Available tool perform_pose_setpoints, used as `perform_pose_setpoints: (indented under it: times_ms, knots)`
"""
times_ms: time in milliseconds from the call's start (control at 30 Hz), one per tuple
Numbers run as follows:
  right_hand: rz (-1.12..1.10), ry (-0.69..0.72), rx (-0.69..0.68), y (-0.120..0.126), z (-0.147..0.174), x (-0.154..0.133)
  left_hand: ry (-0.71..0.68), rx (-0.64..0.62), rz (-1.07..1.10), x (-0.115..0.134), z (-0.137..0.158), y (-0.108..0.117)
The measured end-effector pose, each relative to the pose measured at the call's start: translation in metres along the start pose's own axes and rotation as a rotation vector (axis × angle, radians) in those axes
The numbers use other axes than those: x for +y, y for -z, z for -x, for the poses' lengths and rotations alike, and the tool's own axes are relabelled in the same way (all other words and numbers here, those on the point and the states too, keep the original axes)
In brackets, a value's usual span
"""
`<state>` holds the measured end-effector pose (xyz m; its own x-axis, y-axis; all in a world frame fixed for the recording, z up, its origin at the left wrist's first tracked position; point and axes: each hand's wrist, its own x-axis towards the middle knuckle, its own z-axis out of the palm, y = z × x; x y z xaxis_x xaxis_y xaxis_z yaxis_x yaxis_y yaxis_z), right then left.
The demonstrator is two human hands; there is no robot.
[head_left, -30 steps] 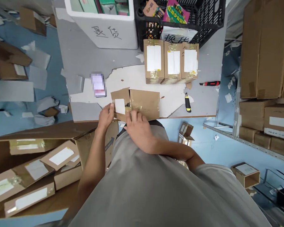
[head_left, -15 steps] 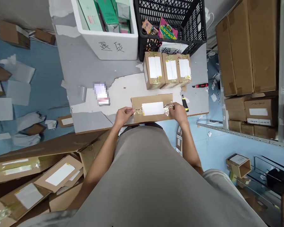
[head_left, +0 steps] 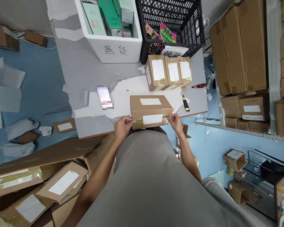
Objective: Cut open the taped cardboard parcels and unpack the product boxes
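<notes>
Pinching tape (head_left: 165, 120) at carton (head_left: 148, 108) ends (hands (head_left: 122, 127) well apart), near table (head_left: 92, 126) edge, slim gap before three boxes (head_left: 173, 72)

The box (head_left: 142, 109) at the centre is plain brown with white labels (head_left: 152, 119); the upper crate (head_left: 167, 12) is black, lattice-patterned.

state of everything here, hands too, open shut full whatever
Near carton: closed on visible faces
Tape: pinched at both ends
Left hand: pinching tape, carton's left end
Right hand: pinching tape, right end
Foam box: open-topped, holding green boxes
Black crate: open-topped, packets inside
Three cartons: taped, in a row
Yellow-black knife: lying, blade unclear
Red-black knife: lying, blade unclear
Big carton: open, holding parcels
</notes>
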<state>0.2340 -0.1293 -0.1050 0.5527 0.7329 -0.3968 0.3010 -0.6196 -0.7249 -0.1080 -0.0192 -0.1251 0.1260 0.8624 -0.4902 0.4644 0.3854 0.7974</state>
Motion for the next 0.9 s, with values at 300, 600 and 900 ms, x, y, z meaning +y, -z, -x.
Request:
perform_pose_setpoints:
  times_ms: [300,600,900]
  knots:
    - [-0.04,0.039,-0.006,0.0,-0.002,-0.006,0.028,0.105,0.096,0.011,0.005,-0.005]
    - [0.086,0.141,-0.204,-0.015,-0.057,-0.038,0.004,0.259,0.09,0.013,-0.018,0.008]
    - [0.007,0.231,-0.167,0.041,-0.163,-0.022,-0.138,0.39,-0.346,0.064,-0.06,-0.024]
